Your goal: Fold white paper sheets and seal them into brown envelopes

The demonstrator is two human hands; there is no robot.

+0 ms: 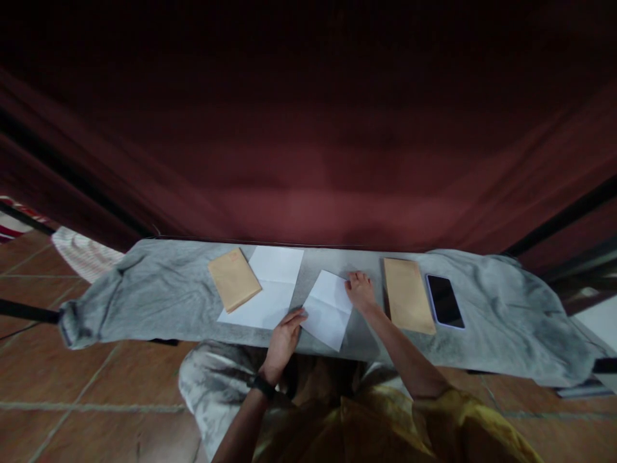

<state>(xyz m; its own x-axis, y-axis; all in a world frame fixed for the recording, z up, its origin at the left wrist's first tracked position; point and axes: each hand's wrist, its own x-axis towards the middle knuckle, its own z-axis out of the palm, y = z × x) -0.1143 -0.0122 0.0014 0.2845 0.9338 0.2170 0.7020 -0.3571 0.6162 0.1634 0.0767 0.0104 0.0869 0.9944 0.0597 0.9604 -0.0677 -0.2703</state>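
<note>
A creased sheet of white paper lies tilted in front of me on the grey cloth. My left hand grips its left edge, fingers together and a dark band on the wrist. At the upper right edge, my right hand has its fingers curled and pinches the paper. To the left a larger white sheet with a fold line lies flat. A brown envelope partly covers that sheet. Another brown envelope lies to the right of my right hand.
A phone with a light purple case lies right of the right-hand envelope. The grey cloth covers a long narrow surface, wrinkled at both ends. Behind it rises a dark red panel. Tiled floor shows below.
</note>
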